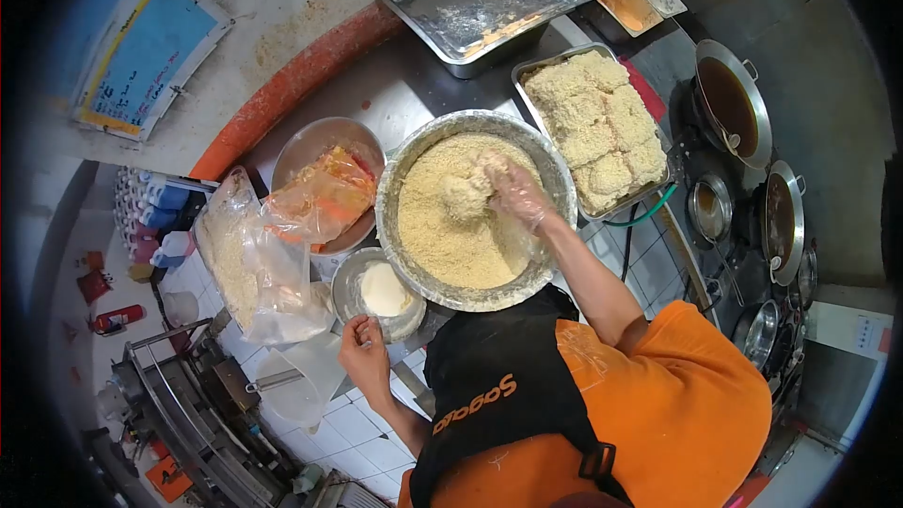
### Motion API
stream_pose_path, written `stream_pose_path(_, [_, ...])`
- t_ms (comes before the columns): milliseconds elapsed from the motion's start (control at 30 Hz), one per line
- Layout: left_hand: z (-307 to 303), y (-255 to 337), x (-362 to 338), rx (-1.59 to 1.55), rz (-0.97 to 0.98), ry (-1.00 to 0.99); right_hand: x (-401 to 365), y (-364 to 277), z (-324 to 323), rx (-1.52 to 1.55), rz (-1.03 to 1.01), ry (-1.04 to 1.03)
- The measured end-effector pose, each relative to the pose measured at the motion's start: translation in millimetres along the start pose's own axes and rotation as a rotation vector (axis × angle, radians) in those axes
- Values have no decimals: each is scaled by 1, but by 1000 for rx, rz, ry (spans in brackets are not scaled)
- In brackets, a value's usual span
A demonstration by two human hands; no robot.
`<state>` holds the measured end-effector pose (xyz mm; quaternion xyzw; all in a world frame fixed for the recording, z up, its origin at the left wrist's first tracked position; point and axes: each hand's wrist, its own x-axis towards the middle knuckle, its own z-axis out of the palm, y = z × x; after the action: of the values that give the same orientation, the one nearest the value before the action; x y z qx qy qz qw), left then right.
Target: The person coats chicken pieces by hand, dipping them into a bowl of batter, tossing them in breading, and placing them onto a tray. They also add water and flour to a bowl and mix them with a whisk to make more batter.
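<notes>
My right hand [523, 196], in a clear plastic glove, is inside a large metal bowl [555, 273] of pale breadcrumbs [447, 249]. Its fingers close around a crumb-coated piece [467, 194], whose inside is hidden under the coating. Bare and curled, my left hand [365, 356] is at the near edge of a small metal bowl [346, 287] holding a white mixture [384, 290]. The thumb and fingertips are drawn together by the rim; whether they grip it or something small does not show.
Breaded pieces [602, 132] fill a tray at right, near pans of brown liquid [729, 103]. An empty-looking metal tray [484, 0] lies at the back. On the left are a bowl [282, 165] with an orange-stained plastic bag [324, 193] and a bag of crumbs [226, 249].
</notes>
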<state>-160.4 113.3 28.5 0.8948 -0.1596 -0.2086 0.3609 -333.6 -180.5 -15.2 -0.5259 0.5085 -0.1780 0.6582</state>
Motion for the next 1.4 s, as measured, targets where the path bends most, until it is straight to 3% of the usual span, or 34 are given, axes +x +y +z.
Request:
stream_pose_path(67, [3, -9, 2, -11, 32, 8, -20, -24, -14, 208, 118, 155])
stream_pose_path(133, [4, -12, 2, -22, 65, 13, -26, -32, -43, 350, 67, 78])
stream_pose_path(200, [4, -9, 1, -51, 48, 16, -23, -21, -69, 452, -93, 174])
stream_pose_path(267, [4, -12, 2, -35, 62, 16, -34, -15, -109, 532, -85, 190])
stream_pose_path(467, [7, -10, 5, -42, 69, -21, -21, 41, -184, 486, -77, 490])
stream_pose_path(533, [7, -2, 5, -17, 77, -43, -16, 54, -195, 294, 58, 638])
stream_pose_path(567, [6, 2, 5, -6, 83, -51, -13, 62, -206, 107, 7, 610])
stream_pose_path(600, [6, 6, 5, 6, 87, -56, -12, 63, -214, 108, 7, 610])
stream_pose_path(667, [5, 9, 4, -4, 88, -49, -8, 67, -224, -892, -100, 802])
stream_pose_path(767, [3, 10, 4, -12, 92, -33, -29, 17, -199, -908, -50, 819])
stream_pose_path(800, [2, 9, 4, -13, 94, -22, -24, 24, -195, -906, -51, 815])
stream_pose_path(867, [2, 9, 8, 18, 103, -18, -7, 39, -182, -912, -259, 928])
stream_pose_path(933, [-1, 10, 11, 56, 84, 27, 1, 44, -160, -978, -195, 823])
stream_pose_path(1000, [-7, 22, 20, 149, 241, 33, 23, 78, -161, -1419, -323, 987])
stream_pose_path(1067, [-17, 42, 29, 108, 231, 82, 29, 75, -164, -1421, -142, 838])
stream_pose_path(1167, [-34, 67, 58, 78, 298, 172, 28, 86, -174, -1347, -221, 842])
stream_pose_path(1233, [-38, 74, 86, 157, 413, 266, 31, 108, -201, -1641, -195, 801])
stream_pose_path(1267, [-42, 74, 104, 278, 514, 318, 25, 97, -194, -1643, -218, 792])
stream_pose_path(1333, [-45, 88, 138, 265, 621, 208, -5, 49, -167, -1067, -314, 952])
stream_pose_path(1400, [-31, 83, 189, 454, 603, -58, -18, 32, -159, -1058, -314, 1021])
